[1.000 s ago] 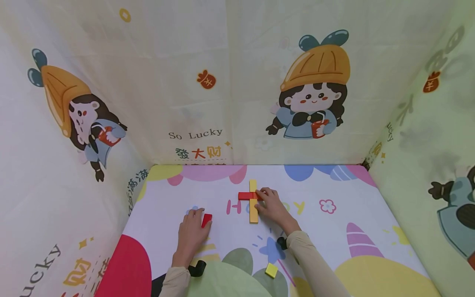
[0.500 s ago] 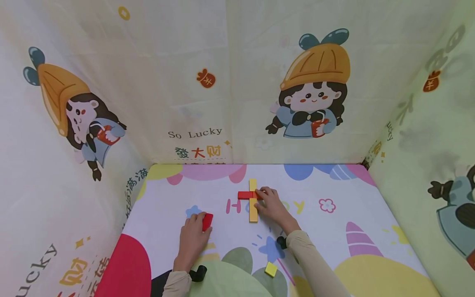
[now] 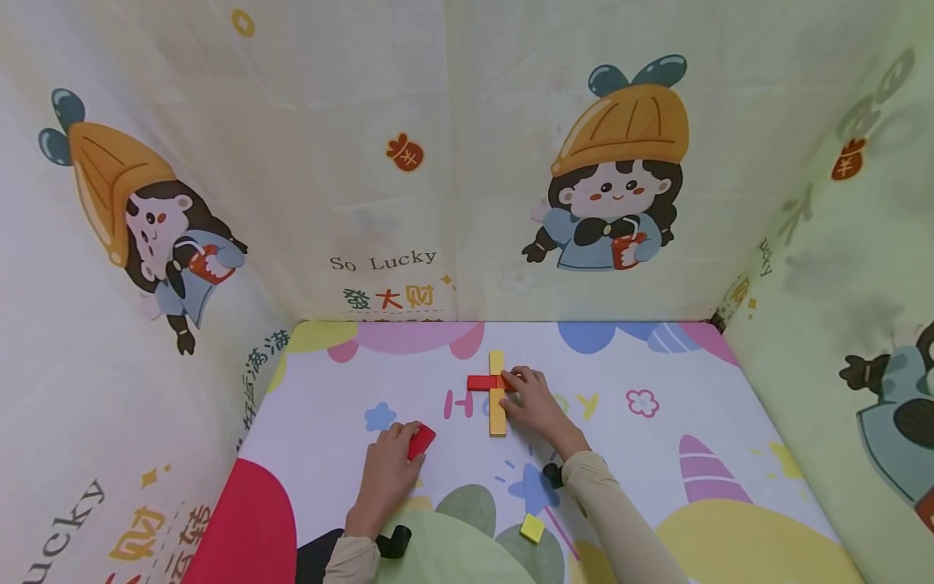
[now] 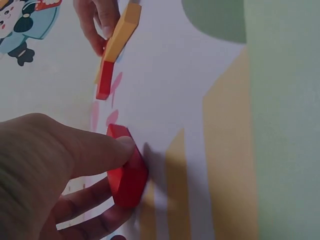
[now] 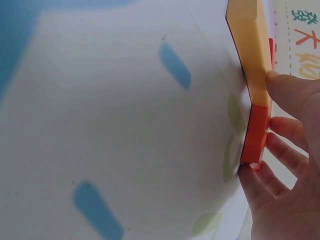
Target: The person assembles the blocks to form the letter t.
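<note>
My left hand (image 3: 388, 469) pinches a red block (image 3: 421, 442) between thumb and fingers, left of the centre of the table. In the left wrist view, the thumb lies across the block's top and the fingers curl under its far side. A flat cross of red and yellow blocks lies farther back. Its left arm is a red block (image 3: 480, 383), and a yellow block (image 3: 498, 415) points toward me. My right hand (image 3: 541, 410) rests at the cross's right side, fingers loosely spread. In the right wrist view, fingertips touch the right red block (image 5: 255, 132) and the thumb meets the yellow one.
A small yellow block (image 3: 532, 529) lies alone near the front of the table. The tabletop (image 3: 620, 454) carries a printed pattern of coloured shapes and letters. Printed cloth walls (image 3: 481, 162) enclose it at the back and both sides.
My left hand has moved to the right with the red block and turned it somewhat. My right hand stays at the cross, and the view has tipped very slightly.
</note>
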Demonstrator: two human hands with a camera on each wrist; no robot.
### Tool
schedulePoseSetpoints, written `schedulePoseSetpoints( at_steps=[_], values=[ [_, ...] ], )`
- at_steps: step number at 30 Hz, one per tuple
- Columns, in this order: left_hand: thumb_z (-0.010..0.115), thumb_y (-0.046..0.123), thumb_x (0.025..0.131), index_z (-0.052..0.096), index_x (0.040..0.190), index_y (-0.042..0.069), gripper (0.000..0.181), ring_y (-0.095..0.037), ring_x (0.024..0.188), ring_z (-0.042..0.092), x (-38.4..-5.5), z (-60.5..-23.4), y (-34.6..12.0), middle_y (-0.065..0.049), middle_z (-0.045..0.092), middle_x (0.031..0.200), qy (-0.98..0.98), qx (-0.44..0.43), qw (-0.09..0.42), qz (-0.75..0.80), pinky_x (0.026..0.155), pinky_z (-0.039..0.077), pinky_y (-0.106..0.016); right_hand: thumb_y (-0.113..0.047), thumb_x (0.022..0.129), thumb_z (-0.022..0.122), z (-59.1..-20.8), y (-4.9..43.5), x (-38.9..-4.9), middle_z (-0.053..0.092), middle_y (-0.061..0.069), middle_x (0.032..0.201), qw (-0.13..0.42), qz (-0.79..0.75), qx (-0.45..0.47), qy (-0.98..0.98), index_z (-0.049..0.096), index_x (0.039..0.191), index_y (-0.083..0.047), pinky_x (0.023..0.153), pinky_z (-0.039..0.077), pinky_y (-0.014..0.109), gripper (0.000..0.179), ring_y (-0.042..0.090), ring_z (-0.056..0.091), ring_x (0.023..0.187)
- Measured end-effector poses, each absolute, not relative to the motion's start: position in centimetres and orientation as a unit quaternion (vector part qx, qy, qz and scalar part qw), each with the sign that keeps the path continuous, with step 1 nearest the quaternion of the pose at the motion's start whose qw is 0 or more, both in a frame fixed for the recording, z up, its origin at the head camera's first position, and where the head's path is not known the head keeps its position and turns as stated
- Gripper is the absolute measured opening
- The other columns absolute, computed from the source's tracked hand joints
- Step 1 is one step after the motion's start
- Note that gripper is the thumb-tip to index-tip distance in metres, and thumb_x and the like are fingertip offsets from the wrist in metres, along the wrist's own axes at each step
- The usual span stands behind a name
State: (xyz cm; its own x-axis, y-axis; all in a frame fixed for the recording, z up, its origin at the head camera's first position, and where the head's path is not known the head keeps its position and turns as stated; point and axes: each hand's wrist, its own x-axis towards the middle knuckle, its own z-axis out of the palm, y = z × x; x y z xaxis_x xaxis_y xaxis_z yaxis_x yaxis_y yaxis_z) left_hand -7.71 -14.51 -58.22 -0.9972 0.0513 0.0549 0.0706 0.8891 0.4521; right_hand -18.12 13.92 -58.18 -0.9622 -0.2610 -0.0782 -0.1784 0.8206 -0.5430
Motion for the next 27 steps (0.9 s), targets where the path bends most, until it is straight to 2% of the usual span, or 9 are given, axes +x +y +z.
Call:
schedulePoseSetpoints(
  at_steps=[10, 18, 22, 27],
  values=[
    [0.082, 0.011, 0.086, 0.066, 0.131, 0.012, 0.048, -0.027, 0.104, 0.063, -7.5, -58.2, -14.3, -0.009, 0.070, 0.120, -0.963, -0.099, 0.023, -0.251, 0.083, 0.050, -0.045, -0.031, 0.097, 0.074, -58.2, 13.9, -18.0, 0.045, 0.010, 0.155, 0.080, -0.285, -0.103, 0.950, 0.049, 0.157, -0.016, 0.114, 0.049, 0.052, 0.066, 0.035, 0.033, 0.149],
    [0.086, 0.015, 0.084, 0.064, 0.137, 0.016, 0.057, -0.023, 0.108, 0.061, -7.8, -58.0, -14.2, -0.003, 0.070, 0.118, -0.960, -0.129, 0.004, -0.248, 0.087, 0.050, -0.044, -0.031, 0.097, 0.074, -58.3, 13.8, -17.9, 0.045, 0.010, 0.155, 0.077, -0.286, -0.102, 0.950, 0.049, 0.157, -0.016, 0.113, 0.049, 0.052, 0.066, 0.036, 0.032, 0.150],
    [0.084, 0.021, 0.087, 0.064, 0.137, 0.015, 0.054, -0.022, 0.108, 0.060, -8.5, -57.8, -13.8, -0.003, 0.069, 0.117, -0.958, -0.133, 0.006, -0.252, 0.086, 0.050, -0.044, -0.031, 0.097, 0.074, -58.3, 13.8, -17.9, 0.045, 0.010, 0.156, 0.078, -0.294, -0.101, 0.947, 0.048, 0.157, -0.016, 0.113, 0.049, 0.052, 0.066, 0.036, 0.032, 0.150],
    [0.077, 0.027, 0.093, 0.062, 0.141, 0.013, 0.053, -0.030, 0.120, 0.058, -10.1, -57.6, -12.5, -0.008, 0.065, 0.131, -0.958, -0.143, 0.027, -0.248, 0.093, 0.051, -0.050, -0.032, 0.098, 0.073, -58.4, 13.9, -17.9, 0.044, 0.009, 0.157, 0.082, -0.299, -0.100, 0.945, 0.047, 0.158, -0.017, 0.115, 0.048, 0.053, 0.067, 0.035, 0.031, 0.150]
  ],
)
